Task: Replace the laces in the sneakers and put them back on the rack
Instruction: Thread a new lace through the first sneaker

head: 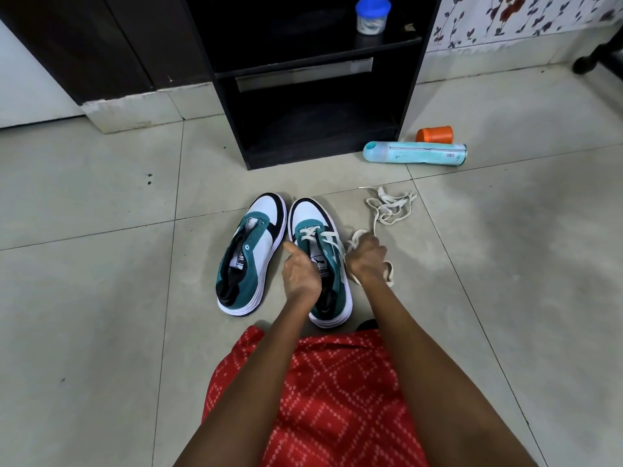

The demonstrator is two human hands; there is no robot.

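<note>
Both sneakers stand side by side on the floor at the centre of the frame, toes pointing up the picture toward the rack (409, 96). That keeps their eyelets open to the hands from the heel end. The bare sneaker (251, 251), on the left, has no lace and its tongue lies loose. The laced sneaker (312, 224), on the right, carries a cream lace (328, 239) crossed through its front eyelets only, so I judge the threading to be partway done on this one and not begun on the other.

The right hand (367, 254) sits just right of the laced sneaker, fingers curled round the free run of the lace. Loops show above the knuckles and below the wrist. This grip likely draws slack out sideways so the crossings lie flat.

The left hand (300, 269) hovers over the tongue of the same sneaker, seen from the back, one digit stretched toward the gap between the pair. Whether it pinches the other lace end I cannot tell.

A second lace (387, 205) lies tangled on the floor at upper right of the sneakers, near enough to pick up for the bare one.

The rack's lower shelf is at upper centre, just beyond the toes. A jar (372, 15) stands on its upper shelf, and a bottle (414, 152) and an orange cup (435, 134) lie beside its foot.
</note>
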